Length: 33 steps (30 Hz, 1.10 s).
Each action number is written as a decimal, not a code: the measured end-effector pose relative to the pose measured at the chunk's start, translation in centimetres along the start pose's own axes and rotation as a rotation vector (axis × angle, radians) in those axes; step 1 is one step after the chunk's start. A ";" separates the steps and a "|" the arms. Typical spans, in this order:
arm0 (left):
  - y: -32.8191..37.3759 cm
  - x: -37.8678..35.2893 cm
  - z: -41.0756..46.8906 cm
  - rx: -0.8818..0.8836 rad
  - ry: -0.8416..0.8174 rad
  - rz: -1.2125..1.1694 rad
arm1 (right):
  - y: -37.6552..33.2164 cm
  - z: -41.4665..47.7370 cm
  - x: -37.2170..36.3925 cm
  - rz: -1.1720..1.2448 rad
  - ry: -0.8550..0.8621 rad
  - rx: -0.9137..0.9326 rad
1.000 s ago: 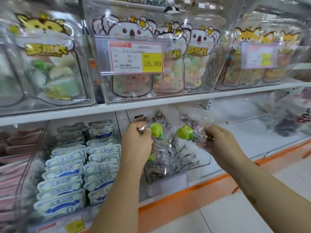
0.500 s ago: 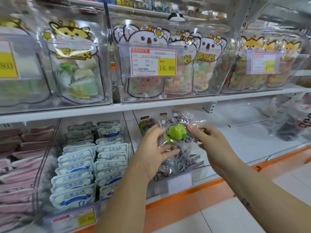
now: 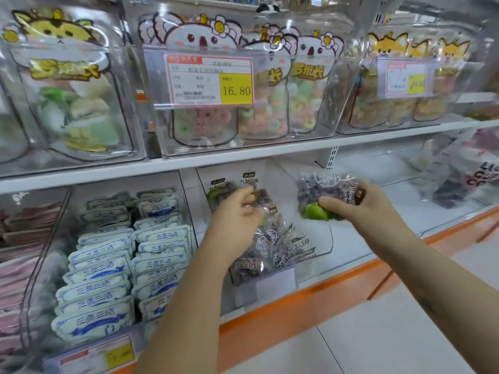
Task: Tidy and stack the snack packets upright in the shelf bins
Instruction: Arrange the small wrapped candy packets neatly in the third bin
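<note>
While right hand [image 3: 359, 209] grips snack packet [image 3: 324, 190] | left hand [image 3: 235, 220] blurred, grip unclear | price tag [image 3: 210, 82] 16.80

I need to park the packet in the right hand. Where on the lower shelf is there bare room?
Free: white shelf right of the held packet, between the plum bin and the dark bag far right. Crowded: the blue-white packet bin is packed, and the left hand is among the plum bin's packets.

Lower shelf [image 3: 391, 209] carries clear bins [image 3: 318, 238] (packets [image 3: 102, 265] inside).
</note>
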<state>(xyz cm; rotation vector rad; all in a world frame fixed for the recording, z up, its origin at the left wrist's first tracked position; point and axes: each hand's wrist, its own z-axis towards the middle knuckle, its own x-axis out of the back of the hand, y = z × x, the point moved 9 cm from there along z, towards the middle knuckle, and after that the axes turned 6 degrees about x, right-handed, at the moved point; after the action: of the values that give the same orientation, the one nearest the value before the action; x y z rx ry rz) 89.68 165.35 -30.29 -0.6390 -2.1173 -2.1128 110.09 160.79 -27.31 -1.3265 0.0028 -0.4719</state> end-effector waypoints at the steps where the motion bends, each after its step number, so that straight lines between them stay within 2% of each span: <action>1: -0.2 1.2 0.6 0.003 0.083 0.038 | 0.0 0.4 0.9 -0.097 0.049 0.035; 3: -0.7 2.2 1.6 0.001 0.138 0.109 | 0.1 1.1 1.4 -0.148 0.069 0.075; 7: -0.7 0.9 3.7 -0.034 0.079 0.186 | 0.8 2.9 -0.1 -0.145 -0.002 0.132; 11: -1.7 -2.4 6.7 0.067 -0.097 0.548 | 0.7 4.6 -1.8 -0.270 -0.067 0.173; 14: -3.1 -4.1 8.4 0.117 -0.197 0.776 | -0.1 5.7 -3.5 -0.387 -0.145 0.291; 18: -2.2 -6.1 7.8 0.025 -0.337 0.729 | 0.1 7.4 -6.3 -0.551 -0.306 0.395; 22: -1.2 -5.9 5.2 -0.085 -0.475 0.814 | 0.0 7.3 -8.8 -0.911 -0.519 0.496; 24: -0.8 -3.6 4.9 -0.091 -0.428 0.867 | 0.6 6.4 -9.4 -1.082 -0.649 0.496; 26: -0.4 -0.8 5.2 -0.087 -0.302 0.937 | 1.1 5.2 -9.7 -1.156 -0.744 0.508; 28: -0.3 0.9 5.7 -0.079 -0.210 1.030 | 1.1 4.0 -9.7 -1.156 -0.796 0.521; 33: -1.2 -0.1 6.8 -0.044 -0.154 1.347 | 1.6 3.3 -9.7 -1.145 -0.889 0.476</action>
<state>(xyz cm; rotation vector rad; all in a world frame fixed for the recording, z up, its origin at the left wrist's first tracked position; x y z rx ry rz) 90.90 171.95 -31.73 -1.6214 -1.0017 -1.2866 102.72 167.31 -30.52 -0.8548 -1.5700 -0.7197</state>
